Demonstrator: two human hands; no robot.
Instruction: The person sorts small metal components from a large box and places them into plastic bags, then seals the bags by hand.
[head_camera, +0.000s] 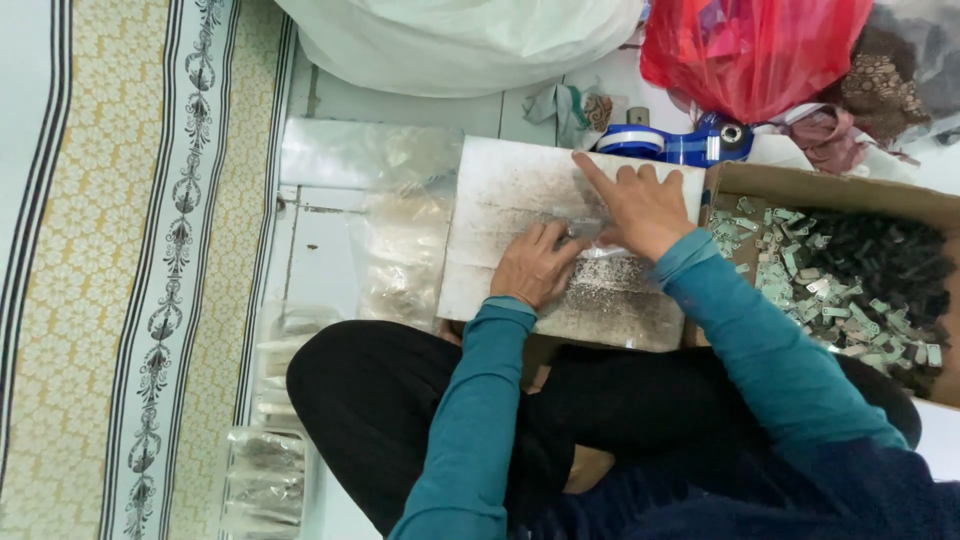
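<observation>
Hands first: we see both on a white board (520, 200) that rests across the person's lap, its surface speckled with dark grit. Left hand (535, 265) lies palm down near the board's middle, fingers curled and pressed onto a small clear plastic bag (585, 232). Right hand (640, 205) sits just right of it and farther out, fingers spread flat, index finger stretched toward the board's far edge, palm holding down the same bag. We can't tell what is inside the bag; it is mostly hidden between the two hands. Neither hand lifts anything, both press down.

Both arms wear teal sleeves (470, 420). Legs in black trousers (400, 400) are crossed under the board's near edge.

Right of the board, touching its right edge, an open cardboard box (800, 185) holds small pale green pieces (800, 275) on its left side and a heap of small black pieces (890, 260) on its right.

Far side of the board: a blue tape dispenser (690, 145) just beyond the right hand, a red plastic bag (750, 50) behind it, a big white sack (460, 40) farther left.

Left of the board, clear plastic sheeting (400, 230) lies on the floor, partly under the board. More filled clear bags (265, 470) are stacked near left, beside the knee. A patterned yellow mat (120, 270) with a floral border runs along the far left.
</observation>
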